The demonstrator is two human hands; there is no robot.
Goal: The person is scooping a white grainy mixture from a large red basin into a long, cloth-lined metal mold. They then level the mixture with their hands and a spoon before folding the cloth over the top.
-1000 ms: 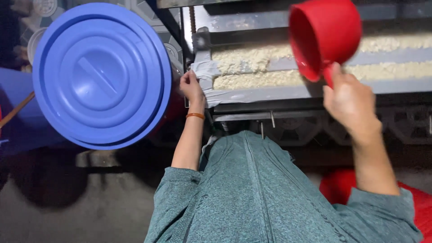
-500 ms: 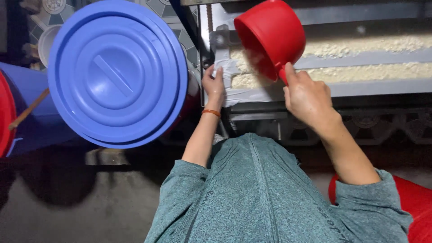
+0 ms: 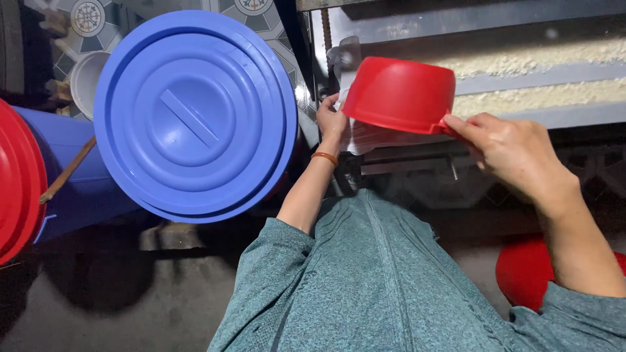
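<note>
Two hands at work in the head view, both ours. Our right hand (image 3: 505,146) is closed, thumb and fingers pinching the short handle of a red scoop (image 3: 399,94), which hangs bottom-up and tilted, just above a white bag (image 3: 355,133). Our left hand (image 3: 331,120) grips that bag's edge w/ fingers curled, an orange band at the wrist. The bag hangs at the front of a grey metal machine (image 3: 456,26) w/ pale crumbly grain in its troughs. Left of us, a big blue lid (image 3: 192,114) covers a drum; next to it a blue barrel (image 3: 68,189) and a red lid (image 3: 19,182). Bottom right, a red tub (image 3: 525,274) near our elbow.
</note>
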